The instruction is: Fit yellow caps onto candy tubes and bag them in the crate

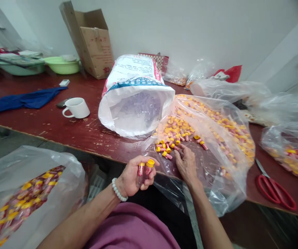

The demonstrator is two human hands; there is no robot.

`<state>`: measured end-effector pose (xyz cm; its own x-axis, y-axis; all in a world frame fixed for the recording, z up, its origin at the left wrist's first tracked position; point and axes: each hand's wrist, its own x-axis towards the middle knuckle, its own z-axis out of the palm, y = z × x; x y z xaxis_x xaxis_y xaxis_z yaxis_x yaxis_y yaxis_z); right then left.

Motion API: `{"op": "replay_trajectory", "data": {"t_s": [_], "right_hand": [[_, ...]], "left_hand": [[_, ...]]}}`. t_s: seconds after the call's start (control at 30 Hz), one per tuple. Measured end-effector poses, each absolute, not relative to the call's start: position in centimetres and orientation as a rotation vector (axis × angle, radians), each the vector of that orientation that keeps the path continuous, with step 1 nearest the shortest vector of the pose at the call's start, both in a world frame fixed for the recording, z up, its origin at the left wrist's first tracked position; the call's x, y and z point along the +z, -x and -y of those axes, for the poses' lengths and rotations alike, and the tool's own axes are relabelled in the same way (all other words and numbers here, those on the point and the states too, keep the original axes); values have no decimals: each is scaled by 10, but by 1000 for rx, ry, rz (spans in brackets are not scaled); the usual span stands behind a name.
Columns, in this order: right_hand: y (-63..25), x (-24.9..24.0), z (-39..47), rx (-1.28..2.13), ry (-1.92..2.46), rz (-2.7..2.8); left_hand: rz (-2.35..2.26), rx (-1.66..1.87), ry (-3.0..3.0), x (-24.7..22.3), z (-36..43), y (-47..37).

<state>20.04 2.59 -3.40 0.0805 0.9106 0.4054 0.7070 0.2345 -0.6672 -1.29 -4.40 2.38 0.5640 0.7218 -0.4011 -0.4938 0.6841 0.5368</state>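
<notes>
My left hand (133, 177), a pale bead bracelet at its wrist, is turned palm up with its fingers curled around small clear tubes. Two show: one yellow-capped tube (149, 166) with a red label, and a similar tube (141, 170) beside it. My right hand (185, 160) rests palm down at the near edge of a heap of yellow-capped tubes (176, 128), fingers stretched forward and apart. Its fingertips are close to a few loose tubes (166, 155); whether they touch one I cannot tell. The heap spills from a large clear plastic bag (224, 114) on the table.
A white woven sack (135, 74) with clear pieces inside lies open on the red table (42, 126). Left of it stand a white mug (79, 108), blue cloth (26, 99) and cardboard box (98, 50). Red-handled scissors (274, 188) lie right. A tube-filled bag (68, 169) stands lower left.
</notes>
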Motion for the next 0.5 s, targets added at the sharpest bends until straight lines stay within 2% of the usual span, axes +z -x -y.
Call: {"op": "replay_trajectory", "data": {"t_s": [0.1, 0.3, 0.5], "right_hand": [[-185, -22, -19, 225, 1452, 1692], [-154, 31, 29, 621, 1071, 1947], [-133, 33, 49, 537, 850, 2224]], "left_hand": [[-534, 691, -327, 26, 44, 20], [-471, 724, -211, 21, 46, 22], [-493, 838, -189, 24, 51, 19]]}}
